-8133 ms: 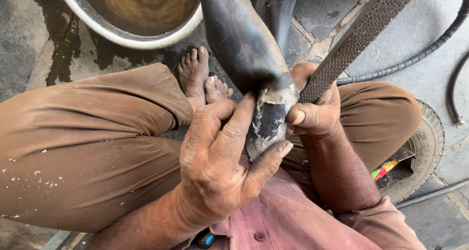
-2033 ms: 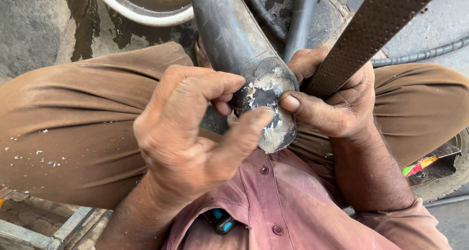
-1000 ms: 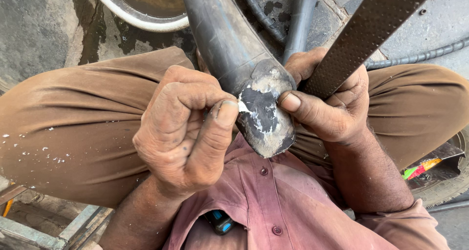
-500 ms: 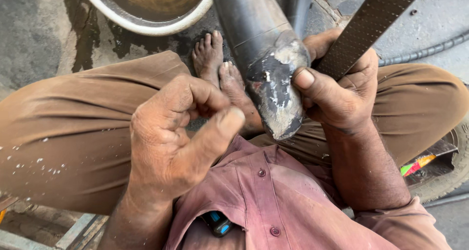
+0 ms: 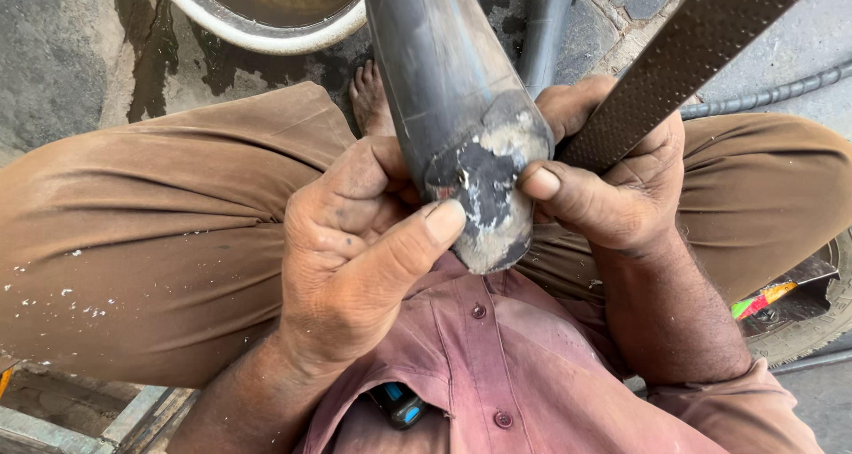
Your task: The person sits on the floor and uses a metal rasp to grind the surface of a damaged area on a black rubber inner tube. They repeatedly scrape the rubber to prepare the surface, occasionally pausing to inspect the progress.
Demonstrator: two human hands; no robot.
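A black rubber inner tube (image 5: 444, 81) runs down from the top of the view, folded over in front of my chest. Its bent end carries a rough, grey-white scuffed patch (image 5: 490, 183). My left hand (image 5: 355, 250) grips the tube from the left, thumb pressed at the edge of the scuffed patch. My right hand (image 5: 612, 183) holds the tube from the right, thumb on the patch, and also clasps a long dark rasp (image 5: 683, 55) that slants up to the right. I sit cross-legged in brown trousers.
A white-rimmed basin (image 5: 266, 28) of murky water stands on the wet concrete ahead. A bare foot (image 5: 368, 99) shows beneath the tube. A tyre (image 5: 799, 321) lies at my right knee, a grey hose (image 5: 772, 90) beyond it. A small black-and-blue object (image 5: 399, 405) sits in my shirt pocket.
My left hand, briefly off the tube half a second ago, has closed on it again with the thumb at the scuffed patch. The view has shifted slightly.
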